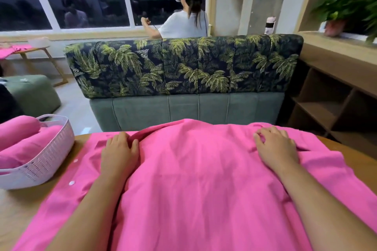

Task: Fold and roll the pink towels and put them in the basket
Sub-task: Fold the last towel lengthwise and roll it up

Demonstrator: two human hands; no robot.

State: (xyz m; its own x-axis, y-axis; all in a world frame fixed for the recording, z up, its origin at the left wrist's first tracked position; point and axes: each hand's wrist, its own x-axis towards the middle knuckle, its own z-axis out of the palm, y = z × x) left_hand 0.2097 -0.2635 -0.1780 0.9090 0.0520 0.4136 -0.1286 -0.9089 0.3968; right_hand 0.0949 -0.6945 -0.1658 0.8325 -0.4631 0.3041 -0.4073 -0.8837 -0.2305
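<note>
Now my left hand (119, 153) and right hand (275, 146) lie released, pressing flat on the spread bright-pink cloth towel (193, 179) beneath them. The lilac perforated plastic basket (43, 164) sits at nine o'clock.

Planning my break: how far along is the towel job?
Done: at least two rolled pink towels sit in the basket. In hand: another towel lies spread on the table, unrolled, with the left hand and right hand resting on it. Left: fold, roll and basket it.
</note>
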